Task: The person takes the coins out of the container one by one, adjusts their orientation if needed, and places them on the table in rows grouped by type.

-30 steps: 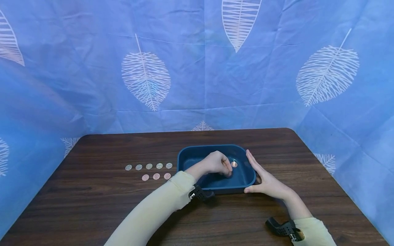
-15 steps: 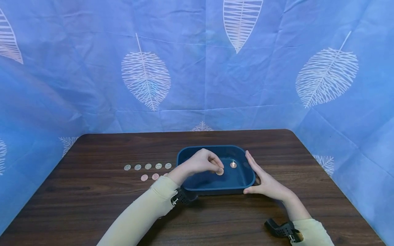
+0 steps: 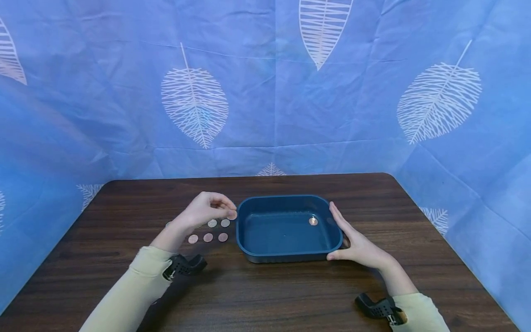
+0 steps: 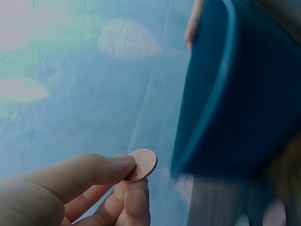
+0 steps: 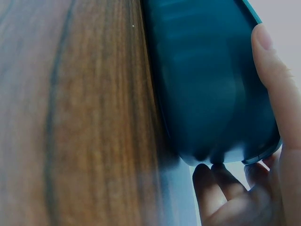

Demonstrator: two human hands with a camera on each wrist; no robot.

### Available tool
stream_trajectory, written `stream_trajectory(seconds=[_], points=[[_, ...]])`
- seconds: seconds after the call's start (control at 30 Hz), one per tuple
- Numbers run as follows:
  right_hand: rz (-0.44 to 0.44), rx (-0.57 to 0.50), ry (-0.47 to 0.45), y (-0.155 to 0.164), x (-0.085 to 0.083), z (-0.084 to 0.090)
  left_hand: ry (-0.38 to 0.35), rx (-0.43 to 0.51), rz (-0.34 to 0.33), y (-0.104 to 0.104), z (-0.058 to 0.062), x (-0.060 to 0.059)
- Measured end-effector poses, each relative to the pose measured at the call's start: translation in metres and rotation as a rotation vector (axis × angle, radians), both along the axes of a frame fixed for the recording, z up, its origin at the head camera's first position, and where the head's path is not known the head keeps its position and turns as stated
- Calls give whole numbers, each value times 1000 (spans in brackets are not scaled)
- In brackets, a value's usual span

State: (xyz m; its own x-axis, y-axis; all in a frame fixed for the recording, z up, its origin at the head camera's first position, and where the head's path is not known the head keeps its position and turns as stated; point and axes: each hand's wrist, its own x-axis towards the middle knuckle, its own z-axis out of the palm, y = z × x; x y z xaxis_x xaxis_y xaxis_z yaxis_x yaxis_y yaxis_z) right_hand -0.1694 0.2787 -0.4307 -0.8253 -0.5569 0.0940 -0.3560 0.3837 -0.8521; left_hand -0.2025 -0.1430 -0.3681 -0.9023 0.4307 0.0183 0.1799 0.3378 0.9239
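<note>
My left hand (image 3: 209,208) pinches a copper coin (image 4: 142,165) between thumb and fingers, just left of the blue bin (image 3: 286,255). Under and beside that hand, silver coins (image 3: 225,223) lie in a back row, partly hidden by it. Three copper coins (image 3: 208,237) form a front row. Inside the bin, toward its right end, lies one more copper coin (image 3: 313,221). My right hand (image 3: 360,246) holds the bin's right end, thumb at the near corner and fingers along the end wall; in the right wrist view the thumb (image 5: 275,77) lies against the long side.
The dark wooden table (image 3: 269,295) has rounded far corners. Blue cloth with white leaf prints (image 3: 257,92) hangs behind it and at both sides. A black wrist mount (image 3: 186,266) sits on each sleeve.
My left hand has come up out of the bin and moved left over the coin rows, carrying a copper coin. The right hand stays at the bin's right end.
</note>
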Motion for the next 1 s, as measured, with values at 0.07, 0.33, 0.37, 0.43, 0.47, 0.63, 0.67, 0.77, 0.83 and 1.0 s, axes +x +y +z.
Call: stream_trajectory(seconds=[0.07,0.33,0.37,0.43,0.47,0.63,0.67,0.77,0.83,1.0], points=[[0,1,-4,0,0,1,-1,-25,46,-19,-3,4],[-11,14,-5,1,0,1,-19,-77,163,-79,-26,21],[-10,10,-8,2,0,1,-20,-84,175,-85,-29,22],[-6,1,-12,2,0,1,-25,-99,199,-93,-36,24],[-5,-3,-13,2,0,1,-27,-108,211,-96,-39,24],[-6,1,-9,2,0,0,-7,-185,256,-108,-52,25],[-6,2,-9,2,0,0,-3,-201,259,-109,-54,26],[-5,3,-10,1,0,-1,3,-253,279,-110,-58,27],[-4,0,-12,1,0,-1,8,-273,287,-110,-60,27],[1,-6,-14,1,-1,-1,52,-305,289,-110,-63,27]])
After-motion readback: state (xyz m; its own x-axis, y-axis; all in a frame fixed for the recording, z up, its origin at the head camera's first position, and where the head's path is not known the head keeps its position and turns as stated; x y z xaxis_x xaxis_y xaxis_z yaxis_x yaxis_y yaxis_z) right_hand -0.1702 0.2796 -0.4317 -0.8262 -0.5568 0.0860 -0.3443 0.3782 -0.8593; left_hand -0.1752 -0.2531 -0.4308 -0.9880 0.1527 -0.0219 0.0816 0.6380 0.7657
